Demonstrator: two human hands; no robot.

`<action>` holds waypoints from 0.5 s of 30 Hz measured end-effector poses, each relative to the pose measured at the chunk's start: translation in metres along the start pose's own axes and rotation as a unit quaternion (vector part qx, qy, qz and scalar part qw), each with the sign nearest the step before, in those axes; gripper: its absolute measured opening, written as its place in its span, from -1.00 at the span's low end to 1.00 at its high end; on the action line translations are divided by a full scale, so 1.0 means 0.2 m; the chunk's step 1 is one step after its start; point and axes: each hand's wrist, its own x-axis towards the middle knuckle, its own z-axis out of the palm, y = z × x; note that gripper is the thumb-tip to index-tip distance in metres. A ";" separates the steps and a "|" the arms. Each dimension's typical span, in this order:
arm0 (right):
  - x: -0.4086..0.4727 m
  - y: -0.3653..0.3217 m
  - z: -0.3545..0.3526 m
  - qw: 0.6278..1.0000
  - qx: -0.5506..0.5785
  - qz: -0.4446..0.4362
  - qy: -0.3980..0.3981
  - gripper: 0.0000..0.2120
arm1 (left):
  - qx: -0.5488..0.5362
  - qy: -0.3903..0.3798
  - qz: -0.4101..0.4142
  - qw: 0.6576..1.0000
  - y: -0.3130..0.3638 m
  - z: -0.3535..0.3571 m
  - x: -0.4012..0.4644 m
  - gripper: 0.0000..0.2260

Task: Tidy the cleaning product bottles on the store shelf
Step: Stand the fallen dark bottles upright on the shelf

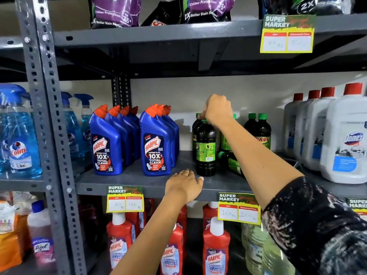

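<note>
On the grey middle shelf [139, 178] stand two rows of blue Harpic bottles [155, 143] with orange caps. To their right are several dark bottles with green caps. My right hand [217, 110] is closed around the cap of the front upright dark bottle [206, 147]. Beside it one dark bottle [230, 162] lies on its side, partly hidden by my forearm. More upright dark bottles [260, 130] stand behind. My left hand [183, 184] rests palm down on the shelf's front edge, fingers apart, holding nothing.
White Domex bottles [345, 135] with red caps fill the shelf's right end. Blue Colin spray bottles [18, 135] stand left of the grey upright post [49, 116]. Red Harpic bottles [215, 249] sit on the shelf below, purple pouches [115, 12] above. Price tags [125, 199] hang on the edges.
</note>
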 end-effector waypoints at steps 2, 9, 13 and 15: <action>0.01 0.03 -0.01 0.999 0.026 -0.009 -0.016 -0.76 | -0.002 -0.001 -0.004 1.000 0.00 0.00 0.00 -0.42; -0.02 0.18 -0.03 0.965 0.232 -0.064 -0.104 -0.83 | -0.007 0.013 0.010 1.000 -0.01 0.01 -0.01 -0.43; -0.02 0.19 -0.03 0.955 0.269 -0.054 -0.113 -0.88 | -0.001 0.013 0.011 1.000 0.00 0.00 -0.02 -0.43; -0.03 0.19 -0.02 0.950 0.284 -0.049 -0.118 -0.82 | 0.000 0.009 0.012 1.000 0.00 -0.01 -0.02 -0.43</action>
